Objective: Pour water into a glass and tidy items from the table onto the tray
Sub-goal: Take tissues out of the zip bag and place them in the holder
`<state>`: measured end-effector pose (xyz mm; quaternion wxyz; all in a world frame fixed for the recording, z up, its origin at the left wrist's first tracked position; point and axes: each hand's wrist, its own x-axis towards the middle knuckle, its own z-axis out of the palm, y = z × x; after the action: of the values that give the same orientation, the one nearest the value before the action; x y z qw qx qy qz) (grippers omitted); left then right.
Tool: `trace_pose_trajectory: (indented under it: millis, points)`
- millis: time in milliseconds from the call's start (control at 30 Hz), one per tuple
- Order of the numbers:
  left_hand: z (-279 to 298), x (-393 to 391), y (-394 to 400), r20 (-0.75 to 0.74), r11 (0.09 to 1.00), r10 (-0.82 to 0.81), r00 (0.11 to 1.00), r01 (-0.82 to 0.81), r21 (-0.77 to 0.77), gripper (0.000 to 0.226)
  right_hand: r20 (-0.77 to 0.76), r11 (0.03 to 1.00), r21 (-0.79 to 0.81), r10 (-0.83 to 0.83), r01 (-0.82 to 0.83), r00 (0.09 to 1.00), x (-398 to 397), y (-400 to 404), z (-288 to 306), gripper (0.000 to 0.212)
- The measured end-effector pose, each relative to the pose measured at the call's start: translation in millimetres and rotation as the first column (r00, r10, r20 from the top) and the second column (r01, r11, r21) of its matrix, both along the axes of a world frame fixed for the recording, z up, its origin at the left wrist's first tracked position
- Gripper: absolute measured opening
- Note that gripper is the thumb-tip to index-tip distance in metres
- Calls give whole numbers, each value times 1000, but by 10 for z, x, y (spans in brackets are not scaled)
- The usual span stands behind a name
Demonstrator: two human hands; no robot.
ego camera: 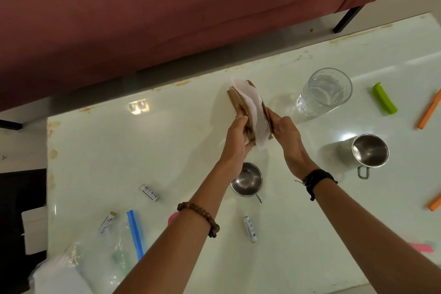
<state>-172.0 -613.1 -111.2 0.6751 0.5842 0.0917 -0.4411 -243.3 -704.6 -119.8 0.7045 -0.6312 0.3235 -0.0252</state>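
Both my hands hold a wooden napkin holder with white paper napkins between its two boards, near the far edge of the white table. My left hand grips its left side and my right hand its right side. A clear glass with water in it stands just to the right. Two steel mugs are on the table: one between my forearms, one at the right. No tray is in view.
Scattered on the table: a green clip, orange sticks at the right edge, three white batteries, a blue-zipped plastic bag at the front left, and pink pieces. A dark red sofa runs behind the table.
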Motion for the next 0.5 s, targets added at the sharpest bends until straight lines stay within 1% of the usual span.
trace_pose_trajectory:
  millis: [67,133,200,300,400,500]
  points:
    - [20,-38,-5,-9,999,-54,998,54,3,29,2,1000,12,3,-3,1000,-81,9,55,38]
    - [58,-59,-21,-16,996,-90,996,90,-5,40,-3,1000,19,-9,9,1000,-143,2,78,35]
    - [74,-78,-29,-10,992,-128,992,128,2,39,0,1000,2,-13,13,1000,-187,-16,69,33]
    - [122,-109,-37,1,983,-183,983,182,26,27,3,999,-39,22,-22,1000,-223,-24,77,40]
    - [168,-151,-50,40,978,-210,977,208,32,42,10,997,-60,50,-49,999,-235,-6,107,43]
    - [191,-160,-55,69,974,-223,972,219,62,47,9,996,-66,57,-57,998,-231,0,131,42]
